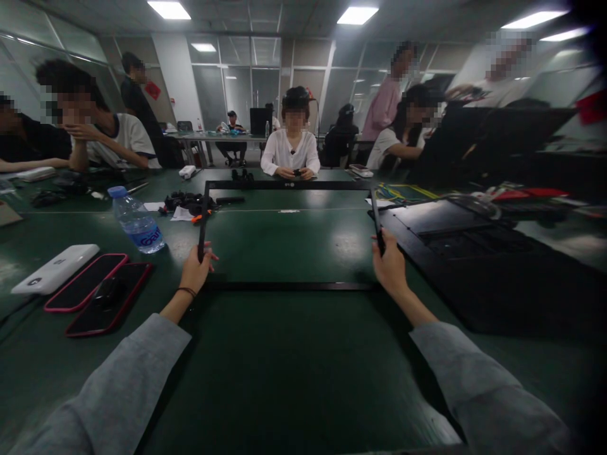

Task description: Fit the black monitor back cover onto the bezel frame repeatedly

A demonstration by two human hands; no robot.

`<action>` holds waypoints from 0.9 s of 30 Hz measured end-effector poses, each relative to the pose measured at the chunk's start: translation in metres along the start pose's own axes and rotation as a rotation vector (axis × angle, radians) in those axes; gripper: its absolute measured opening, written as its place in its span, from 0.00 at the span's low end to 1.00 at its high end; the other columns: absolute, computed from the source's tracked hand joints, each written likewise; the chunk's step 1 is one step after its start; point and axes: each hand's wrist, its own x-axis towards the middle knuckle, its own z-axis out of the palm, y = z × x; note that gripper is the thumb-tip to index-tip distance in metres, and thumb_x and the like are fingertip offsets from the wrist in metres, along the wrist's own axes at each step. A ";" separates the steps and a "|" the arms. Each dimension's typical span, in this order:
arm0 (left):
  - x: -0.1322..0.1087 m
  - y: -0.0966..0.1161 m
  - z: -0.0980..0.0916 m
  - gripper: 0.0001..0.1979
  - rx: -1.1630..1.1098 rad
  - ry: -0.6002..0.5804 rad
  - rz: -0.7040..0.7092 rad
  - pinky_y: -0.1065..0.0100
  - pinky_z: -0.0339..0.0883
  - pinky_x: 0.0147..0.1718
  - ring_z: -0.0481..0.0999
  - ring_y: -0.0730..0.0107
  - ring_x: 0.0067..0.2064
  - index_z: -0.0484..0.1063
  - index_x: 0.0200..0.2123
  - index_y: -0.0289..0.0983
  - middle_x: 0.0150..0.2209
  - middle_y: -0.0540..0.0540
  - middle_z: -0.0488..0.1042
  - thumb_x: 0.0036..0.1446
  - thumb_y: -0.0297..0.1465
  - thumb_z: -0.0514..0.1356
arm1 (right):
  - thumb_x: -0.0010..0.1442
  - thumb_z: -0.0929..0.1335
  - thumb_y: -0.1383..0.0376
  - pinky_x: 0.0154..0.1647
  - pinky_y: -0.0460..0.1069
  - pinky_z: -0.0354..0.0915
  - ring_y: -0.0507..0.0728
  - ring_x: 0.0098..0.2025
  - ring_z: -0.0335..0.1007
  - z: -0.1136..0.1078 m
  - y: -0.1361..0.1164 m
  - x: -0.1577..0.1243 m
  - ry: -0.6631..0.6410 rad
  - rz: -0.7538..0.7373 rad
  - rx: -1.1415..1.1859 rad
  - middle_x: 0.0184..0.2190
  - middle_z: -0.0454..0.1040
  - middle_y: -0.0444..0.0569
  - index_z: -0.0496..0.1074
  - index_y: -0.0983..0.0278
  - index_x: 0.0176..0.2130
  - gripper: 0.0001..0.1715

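Black frame (293, 185) spans left fingers (209, 256) to right fingers (388, 244), both gripping its sides.

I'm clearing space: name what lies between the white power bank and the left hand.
The head view shows two phones, one bearing a black object, then bare table.

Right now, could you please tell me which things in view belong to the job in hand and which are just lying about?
Belonging to the job:
black frame, held at its sides by the left hand and right hand
possibly the dark panel to the right

Apparently just lying about:
plastic bottle
white device
pink-edged phone
red-edged phone
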 end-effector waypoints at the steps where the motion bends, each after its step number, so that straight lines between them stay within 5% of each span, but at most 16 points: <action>1: 0.001 -0.004 0.000 0.26 0.038 -0.004 0.006 0.67 0.66 0.27 0.71 0.73 0.22 0.69 0.53 0.35 0.32 0.49 0.79 0.59 0.47 0.58 | 0.68 0.59 0.58 0.61 0.63 0.66 0.69 0.57 0.74 0.001 0.003 0.001 -0.032 0.006 -0.014 0.57 0.75 0.63 0.60 0.67 0.67 0.33; 9: 0.009 -0.021 0.000 0.23 0.116 -0.079 -0.070 0.67 0.64 0.27 0.71 0.71 0.22 0.71 0.48 0.36 0.29 0.49 0.79 0.54 0.45 0.59 | 0.65 0.60 0.61 0.56 0.63 0.70 0.70 0.51 0.78 0.011 0.023 0.000 -0.258 0.046 -0.092 0.51 0.79 0.65 0.64 0.70 0.63 0.30; 16: 0.011 -0.021 0.000 0.20 0.103 -0.095 -0.065 0.65 0.67 0.31 0.74 0.68 0.24 0.71 0.45 0.37 0.29 0.49 0.79 0.54 0.44 0.59 | 0.61 0.66 0.61 0.58 0.65 0.69 0.71 0.54 0.75 0.007 0.014 0.004 -0.277 0.012 -0.138 0.50 0.78 0.67 0.69 0.71 0.60 0.31; 20: 0.009 -0.022 -0.001 0.17 0.105 -0.102 -0.061 0.64 0.68 0.33 0.76 0.67 0.26 0.72 0.44 0.38 0.29 0.49 0.80 0.56 0.42 0.59 | 0.61 0.68 0.53 0.56 0.67 0.70 0.69 0.53 0.75 -0.034 -0.050 0.001 -0.275 -0.023 0.069 0.48 0.79 0.62 0.71 0.66 0.61 0.33; 23: 0.008 -0.024 0.000 0.18 0.150 -0.116 -0.062 0.64 0.69 0.34 0.78 0.67 0.28 0.71 0.47 0.38 0.31 0.48 0.81 0.58 0.42 0.58 | 0.66 0.67 0.50 0.54 0.59 0.73 0.60 0.51 0.77 -0.090 -0.129 -0.027 -0.736 -0.194 0.371 0.49 0.79 0.53 0.66 0.57 0.68 0.36; 25: 0.009 -0.026 0.001 0.19 0.186 -0.121 -0.058 0.64 0.69 0.35 0.78 0.67 0.28 0.71 0.49 0.37 0.33 0.47 0.82 0.59 0.42 0.57 | 0.67 0.69 0.51 0.56 0.57 0.72 0.59 0.52 0.76 -0.126 -0.178 -0.054 -1.070 -0.349 0.402 0.50 0.80 0.49 0.65 0.51 0.69 0.34; 27: 0.009 -0.027 0.000 0.20 0.204 -0.125 -0.058 0.64 0.70 0.36 0.79 0.66 0.29 0.71 0.50 0.37 0.34 0.46 0.82 0.60 0.42 0.56 | 0.67 0.69 0.51 0.59 0.56 0.70 0.58 0.54 0.76 -0.150 -0.209 -0.077 -1.269 -0.478 0.361 0.52 0.80 0.46 0.67 0.44 0.67 0.31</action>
